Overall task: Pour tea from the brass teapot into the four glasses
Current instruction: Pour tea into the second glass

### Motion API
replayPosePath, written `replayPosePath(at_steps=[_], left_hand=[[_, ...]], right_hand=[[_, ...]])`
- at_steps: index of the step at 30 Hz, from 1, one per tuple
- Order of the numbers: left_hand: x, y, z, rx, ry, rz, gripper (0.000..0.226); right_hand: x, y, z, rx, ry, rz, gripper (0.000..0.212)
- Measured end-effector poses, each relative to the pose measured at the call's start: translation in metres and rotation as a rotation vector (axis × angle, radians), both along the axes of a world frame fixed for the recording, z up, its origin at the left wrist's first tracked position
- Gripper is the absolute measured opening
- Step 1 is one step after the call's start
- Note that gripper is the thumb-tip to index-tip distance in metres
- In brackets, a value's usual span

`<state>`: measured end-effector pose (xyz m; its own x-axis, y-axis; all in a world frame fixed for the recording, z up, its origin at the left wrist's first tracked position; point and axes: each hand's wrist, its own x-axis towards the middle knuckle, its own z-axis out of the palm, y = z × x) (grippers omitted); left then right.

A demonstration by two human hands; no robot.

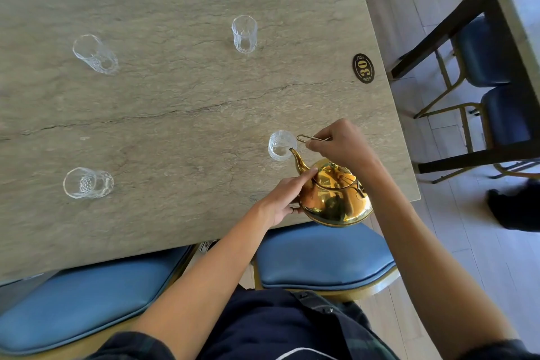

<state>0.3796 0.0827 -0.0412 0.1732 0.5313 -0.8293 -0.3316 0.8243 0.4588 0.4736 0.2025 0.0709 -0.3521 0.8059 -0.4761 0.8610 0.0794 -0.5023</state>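
Observation:
A shiny brass teapot (333, 199) is tilted above the table's near right edge, its spout tip over the rim of the near right glass (279, 143). My right hand (342, 143) grips the teapot's thin wire handle from above. My left hand (285, 199) presses against the pot's side and lid, with the forefinger stretched along the base of the spout. Three other clear cut glasses stand apart on the table: near left (87, 183), far left (95, 53) and far middle (244, 34). Those three look to hold nothing.
The stone-look table (175, 102) has a long crack across its middle and a black oval plaque "30" (363, 68) at its right edge. Blue padded chairs (324, 257) stand along the near and far sides. A second table (514, 9) and more chairs stand to the right.

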Motion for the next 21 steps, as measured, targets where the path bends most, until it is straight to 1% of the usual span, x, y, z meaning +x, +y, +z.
replayPosePath(at_steps=[8,13,18,21], left_hand=[[0.0012,-0.0014,0.0021,-0.002,0.005,-0.001,0.053],[0.0018,-0.0024,0.0029,0.005,0.008,-0.006,0.053],[0.0023,-0.0031,0.0052,-0.007,0.015,0.007,0.048],[0.0024,-0.0038,0.0064,-0.003,0.016,0.012,0.052]], right_hand=[[-0.0004,-0.0010,0.0004,-0.003,-0.012,0.002,0.025],[0.0010,-0.0015,-0.0009,0.004,-0.012,0.000,0.030],[0.0010,-0.0028,0.0012,0.004,-0.004,0.007,0.026],[0.0008,-0.0030,0.0023,0.003,-0.001,0.012,0.024]])
